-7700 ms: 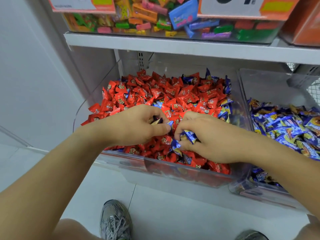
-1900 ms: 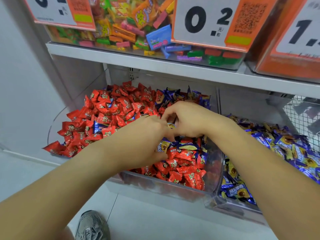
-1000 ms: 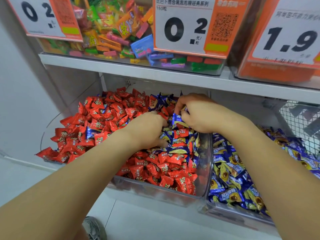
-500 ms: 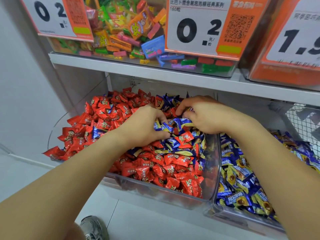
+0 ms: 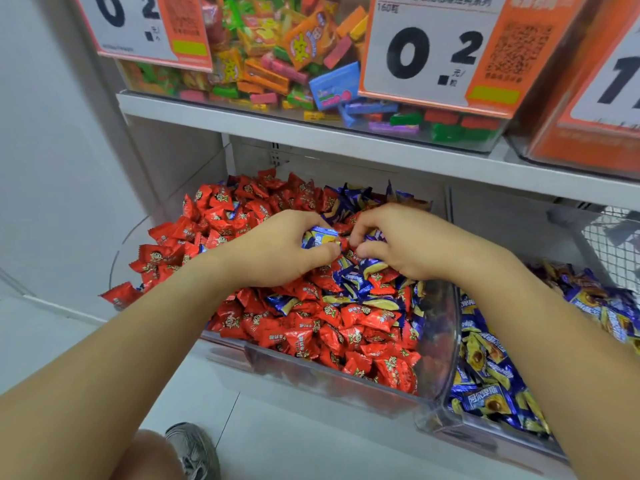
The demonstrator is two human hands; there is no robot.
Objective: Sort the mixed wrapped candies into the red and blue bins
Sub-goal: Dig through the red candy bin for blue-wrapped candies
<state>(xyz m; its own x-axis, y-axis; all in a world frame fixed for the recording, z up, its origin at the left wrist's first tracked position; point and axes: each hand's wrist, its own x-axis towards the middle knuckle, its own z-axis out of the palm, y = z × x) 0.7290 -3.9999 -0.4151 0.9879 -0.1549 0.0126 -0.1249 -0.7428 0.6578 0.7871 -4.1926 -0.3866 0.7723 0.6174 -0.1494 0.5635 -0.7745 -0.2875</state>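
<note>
Left hand point(image 5: 277, 252) pinches a blue candy point(image 5: 320, 236) at its fingertips; right hand point(image 5: 401, 244) curls into the mixed pile, its catch hidden. Best gather several blues, then carry them right into the blue bin point(image 5: 491, 434), clearing the red bin point(image 5: 311, 370) wall.

Both forearms are bare from the near edge of the frame to the wrists, with no sleeves showing. The left hand point(image 5: 277, 251) and the right hand point(image 5: 405, 244) carry no gloves, rings, watch or bands. A bare knee point(image 5: 147, 457) shows at the bottom edge, beside a grey laced sneaker point(image 5: 194, 448) with a mesh upper.
</note>
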